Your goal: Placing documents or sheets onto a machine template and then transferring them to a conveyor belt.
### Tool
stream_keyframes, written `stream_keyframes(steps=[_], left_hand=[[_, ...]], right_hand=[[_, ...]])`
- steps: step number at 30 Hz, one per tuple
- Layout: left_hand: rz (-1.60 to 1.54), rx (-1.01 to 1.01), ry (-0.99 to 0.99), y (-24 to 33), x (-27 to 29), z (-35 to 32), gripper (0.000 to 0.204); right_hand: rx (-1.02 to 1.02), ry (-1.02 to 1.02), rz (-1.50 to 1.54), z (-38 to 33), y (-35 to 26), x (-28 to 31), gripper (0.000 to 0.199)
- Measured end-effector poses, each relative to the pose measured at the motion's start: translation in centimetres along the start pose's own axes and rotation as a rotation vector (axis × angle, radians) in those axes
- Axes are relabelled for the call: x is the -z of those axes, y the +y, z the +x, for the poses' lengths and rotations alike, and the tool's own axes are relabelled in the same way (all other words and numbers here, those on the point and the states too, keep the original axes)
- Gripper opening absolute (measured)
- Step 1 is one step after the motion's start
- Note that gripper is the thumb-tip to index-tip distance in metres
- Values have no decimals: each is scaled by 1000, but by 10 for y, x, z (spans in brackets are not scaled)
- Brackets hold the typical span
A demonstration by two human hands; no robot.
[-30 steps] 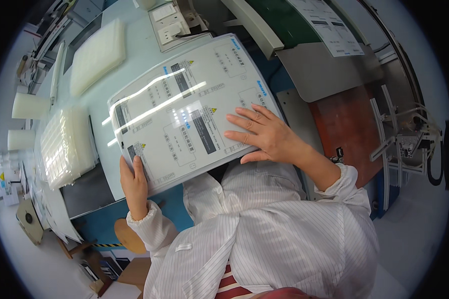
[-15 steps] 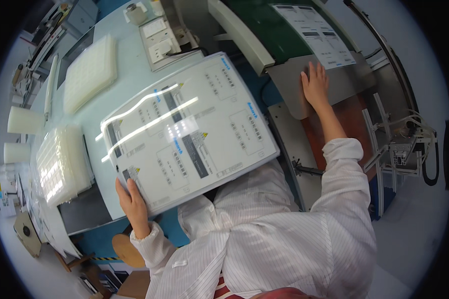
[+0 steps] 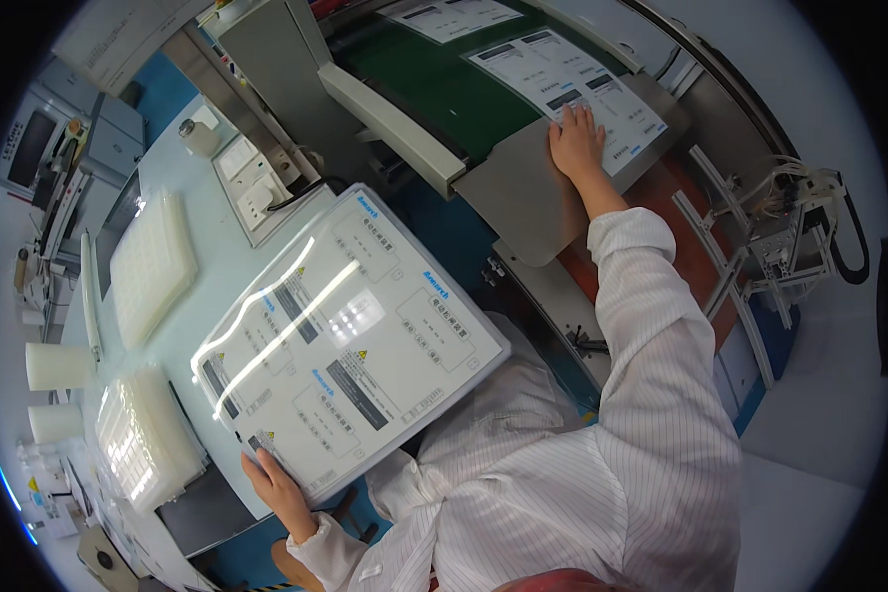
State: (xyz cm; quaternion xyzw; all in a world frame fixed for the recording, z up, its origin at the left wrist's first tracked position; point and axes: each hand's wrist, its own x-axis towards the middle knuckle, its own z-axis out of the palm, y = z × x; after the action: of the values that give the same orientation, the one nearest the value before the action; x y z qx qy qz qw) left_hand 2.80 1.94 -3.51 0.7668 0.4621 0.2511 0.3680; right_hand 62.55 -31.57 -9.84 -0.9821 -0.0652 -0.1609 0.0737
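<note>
A thick stack of glossy printed sheets point(image 3: 385, 326) lies tilted across the table's right edge, partly over my lap. My left hand point(image 3: 281, 498) is closed on its near left corner; some of the fingers are hidden. Farther right, a printed sheet point(image 3: 602, 109) lies over the end of a green conveyor belt point(image 3: 414, 89) and the metal plate point(image 3: 533, 197) adjoining it. My right hand point(image 3: 577, 148) rests open and flat, fingertips on this sheet's near left edge. Another printed sheet point(image 3: 454, 18) is farther back on the belt.
On the table to the left sit a pale gridded tray stack point(image 3: 153, 261) and a plastic-wrapped stack point(image 3: 143, 434). Power sockets point(image 3: 257, 197) are at the table's far right corner. A metal frame with tubing point(image 3: 779, 237) stands right of the orange-brown surface point(image 3: 587, 266).
My right hand has moved from the metal plate onto the near sheet's edge. A second sheet shows farther back on the belt. The whole view has turned; my left hand stays at the stack's corner.
</note>
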Motion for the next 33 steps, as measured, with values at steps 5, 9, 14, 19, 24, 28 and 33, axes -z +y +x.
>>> stream_keyframes(steps=[5, 9, 14, 19, 24, 28, 33], left_hand=[[1, -24, 34, -4, -4, 1, 45], [2, -33, 57, -6, -5, 3, 42], [11, -14, 43, 4, -4, 3, 48], [30, -49, 95, 2, -10, 4, 46], [27, -41, 59, 8, 3, -1, 45], [-33, -61, 134, 3, -3, -1, 42], [-93, -151, 300, -9, -4, -2, 38]], right_hand=[[-97, -185, 35, -1, 2, 7, 65], [-65, -236, 50, -33, 8, 14, 75], [109, -318, 136, -108, 14, 54, 90], [322, -525, 137, -147, 37, 108, 108], [425, -386, 136, -152, 30, 89, 81], [387, -131, 463, -147, 6, 103, 57], [597, -203, 744, -209, -98, 192, 53]])
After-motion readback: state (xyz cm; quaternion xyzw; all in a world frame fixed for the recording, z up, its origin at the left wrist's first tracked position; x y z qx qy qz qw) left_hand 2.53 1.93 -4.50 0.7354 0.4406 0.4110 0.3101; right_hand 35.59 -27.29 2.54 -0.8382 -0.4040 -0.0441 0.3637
